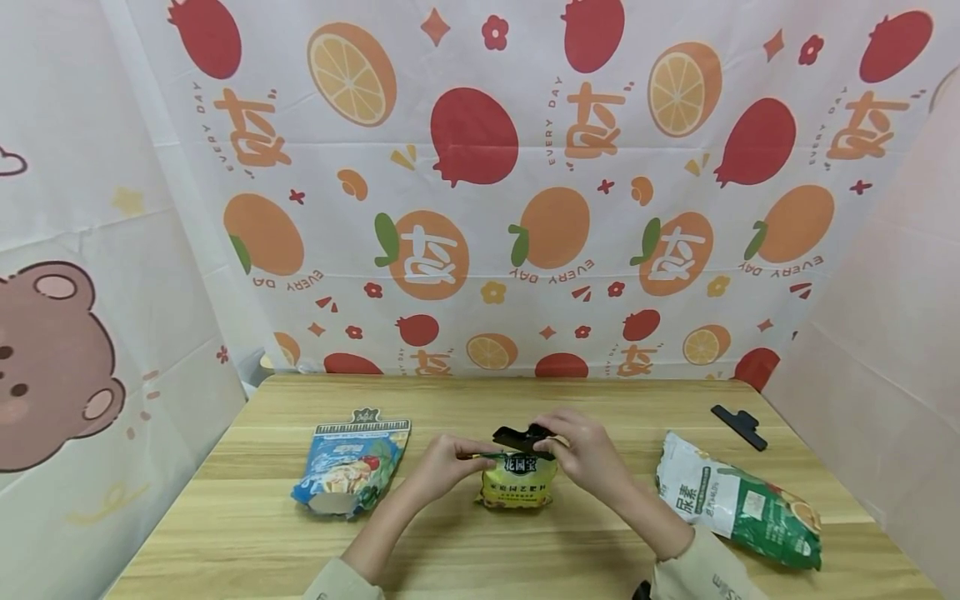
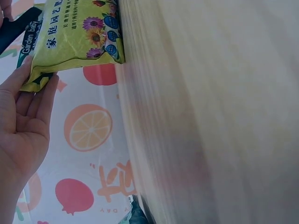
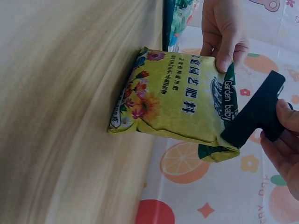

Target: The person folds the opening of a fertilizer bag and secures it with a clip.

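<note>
A small yellow fertilizer bag [image 1: 517, 490] with a dark green top band stands upright at the table's middle. My left hand [image 1: 444, 468] pinches one top corner of it between thumb and fingers; the left wrist view shows the thumb in front and fingers behind. By its handles, my right hand [image 1: 587, 450] holds a black bag clip [image 3: 257, 108]. The clip is tilted, and its lower end meets the bag's top edge near the other corner in the right wrist view. Whether the clip's jaws grip the bag there, I cannot tell.
On the left lies a blue bag [image 1: 348, 471] with a clip [image 1: 363, 425] across its top. A green and white bag [image 1: 738, 500] lies at the right, and another black clip [image 1: 740, 427] is behind it. Printed cloth [image 1: 480, 208] hangs along the table's back edge.
</note>
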{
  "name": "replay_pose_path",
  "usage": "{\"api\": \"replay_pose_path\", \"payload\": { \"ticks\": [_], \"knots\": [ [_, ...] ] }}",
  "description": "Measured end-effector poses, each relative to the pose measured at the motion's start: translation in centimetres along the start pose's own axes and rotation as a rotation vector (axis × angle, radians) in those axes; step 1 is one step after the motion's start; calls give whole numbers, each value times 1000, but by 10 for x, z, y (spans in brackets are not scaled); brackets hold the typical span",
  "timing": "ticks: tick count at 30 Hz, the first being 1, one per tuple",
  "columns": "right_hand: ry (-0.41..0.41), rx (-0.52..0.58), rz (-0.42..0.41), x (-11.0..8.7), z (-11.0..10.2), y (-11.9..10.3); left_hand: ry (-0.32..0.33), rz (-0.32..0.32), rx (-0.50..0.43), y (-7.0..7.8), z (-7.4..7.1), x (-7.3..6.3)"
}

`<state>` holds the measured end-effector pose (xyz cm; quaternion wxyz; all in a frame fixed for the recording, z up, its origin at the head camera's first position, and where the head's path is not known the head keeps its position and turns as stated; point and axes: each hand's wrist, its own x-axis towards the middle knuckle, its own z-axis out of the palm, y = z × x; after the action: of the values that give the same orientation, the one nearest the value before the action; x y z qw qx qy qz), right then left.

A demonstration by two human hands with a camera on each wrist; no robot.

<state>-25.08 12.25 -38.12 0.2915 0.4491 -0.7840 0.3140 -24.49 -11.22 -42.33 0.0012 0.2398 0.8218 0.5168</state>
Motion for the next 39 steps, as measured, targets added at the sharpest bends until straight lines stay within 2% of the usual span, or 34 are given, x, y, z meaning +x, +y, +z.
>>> {"api": "replay_pose_path", "payload": {
  "ticks": [7, 14, 22, 28, 33, 39],
  "knots": [
    [-91, -125, -111, 9, 1, -4, -6, 36, -4, -2, -1, 1],
    [-171, -188, -117, 15, 3, -11, -49, 37, -51, -3, -4, -1],
    [-222, -299, -110, 16, 7, -18, -87, 28, -13, -1, -10, -5],
    [-195, -418, -124, 13, 13, -24, -100, 16, -15, 0, -11, -6],
    [-152, -425, -67, 8, 17, -28, -112, 30, -29, -1, -11, -5],
    [-171, -452, -53, 8, 20, -31, -123, 28, -30, 2, -12, -6]
  ]
}}
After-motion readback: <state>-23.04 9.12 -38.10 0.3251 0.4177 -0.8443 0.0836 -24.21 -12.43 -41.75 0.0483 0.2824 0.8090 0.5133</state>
